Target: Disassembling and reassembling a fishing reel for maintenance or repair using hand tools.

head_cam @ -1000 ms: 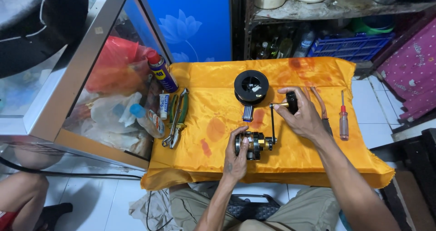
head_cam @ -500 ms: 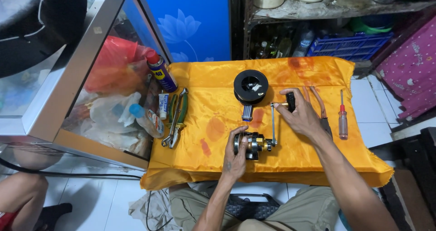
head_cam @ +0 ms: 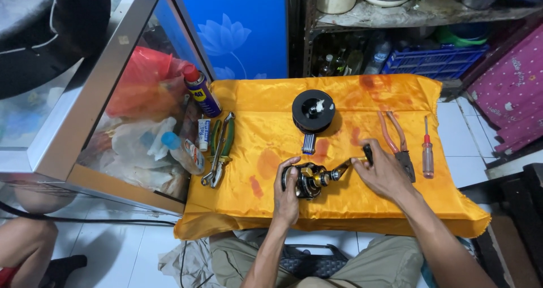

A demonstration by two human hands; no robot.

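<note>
A black and gold fishing reel (head_cam: 310,179) lies on the orange cloth (head_cam: 339,209) near its front edge. My left hand (head_cam: 286,194) grips the reel's body from the left. My right hand (head_cam: 383,172) holds the reel's crank handle (head_cam: 357,161), which points to the right. A black round spool (head_cam: 313,110) sits on the cloth behind the reel, with a small dark ribbed tool (head_cam: 308,143) just in front of it.
Red-handled pliers (head_cam: 396,144) and a red-handled screwdriver (head_cam: 428,149) lie to the right. Green-handled pliers (head_cam: 220,149), a small tube (head_cam: 203,134) and a blue spray can (head_cam: 201,91) lie at the cloth's left. A glass cabinet (head_cam: 102,112) stands on the left, shelves behind.
My right hand has swung the crank handle down and to the right, from upright to nearly flat. My left hand has stayed on the reel.
</note>
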